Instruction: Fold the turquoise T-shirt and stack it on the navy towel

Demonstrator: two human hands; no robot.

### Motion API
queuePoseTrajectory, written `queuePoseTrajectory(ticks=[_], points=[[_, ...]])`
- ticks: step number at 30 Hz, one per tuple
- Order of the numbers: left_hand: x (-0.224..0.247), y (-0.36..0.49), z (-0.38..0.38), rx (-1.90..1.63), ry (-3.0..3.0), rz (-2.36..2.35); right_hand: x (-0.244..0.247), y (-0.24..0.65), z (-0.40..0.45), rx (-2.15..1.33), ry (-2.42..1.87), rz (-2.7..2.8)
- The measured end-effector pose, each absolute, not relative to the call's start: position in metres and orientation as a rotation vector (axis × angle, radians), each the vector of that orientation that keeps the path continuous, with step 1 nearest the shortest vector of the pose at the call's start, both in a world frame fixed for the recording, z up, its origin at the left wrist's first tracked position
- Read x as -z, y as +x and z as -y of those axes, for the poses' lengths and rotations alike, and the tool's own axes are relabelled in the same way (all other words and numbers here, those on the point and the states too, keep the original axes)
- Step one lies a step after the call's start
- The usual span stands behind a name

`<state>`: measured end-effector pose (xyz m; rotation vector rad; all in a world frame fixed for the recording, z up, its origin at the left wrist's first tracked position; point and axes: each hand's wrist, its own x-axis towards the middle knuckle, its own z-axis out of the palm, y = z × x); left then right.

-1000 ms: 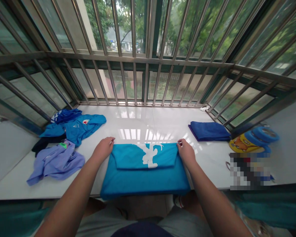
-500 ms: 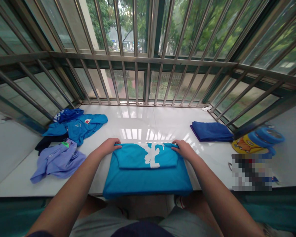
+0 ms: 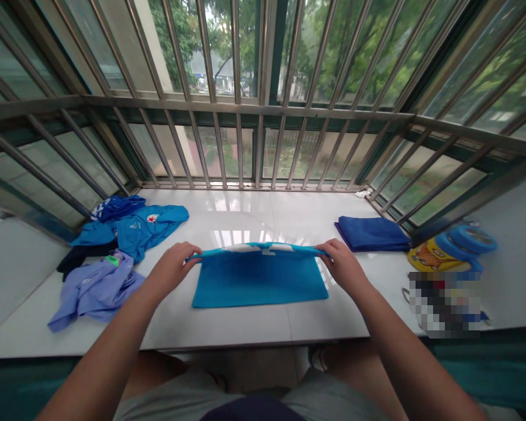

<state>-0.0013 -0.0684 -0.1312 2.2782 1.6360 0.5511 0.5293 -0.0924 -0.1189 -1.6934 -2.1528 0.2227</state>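
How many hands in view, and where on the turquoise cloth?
2: the left hand pinches the left end of the turquoise cloth's raised far edge; the right hand pinches its right end. Neither is hidden.

Shines white and glossy as a worktop (image 3: pixel 245 327). Bears crumpled blue clothes (image 3: pixel 134 237) and a lilac garment (image 3: pixel 92 289) at left, plus a bright-blue garment (image 3: pixel 260 283) with a raised far edge in the middle. Carries, at right, a folded dark-blue cloth (image 3: pixel 372 234) and a yellow-and-blue container (image 3: pixel 436 252).
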Motion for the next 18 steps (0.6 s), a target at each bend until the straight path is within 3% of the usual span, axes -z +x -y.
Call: queuePoseTrajectory(ticks=[8,13,18], points=[[0.21,-0.002,0.168,-0.383,2.287,-1.412,0.2,0.557,0.168,-0.344,-1.8,2.352],[0.201,0.002,0.183,-0.547,2.206,-1.521,0.194,0.546,0.173,-0.209,-1.904,2.132],[0.195,0.022,0.165,-0.687,2.125,-1.672,0.186,0.5,0.163,-0.103,-2.436,1.797]])
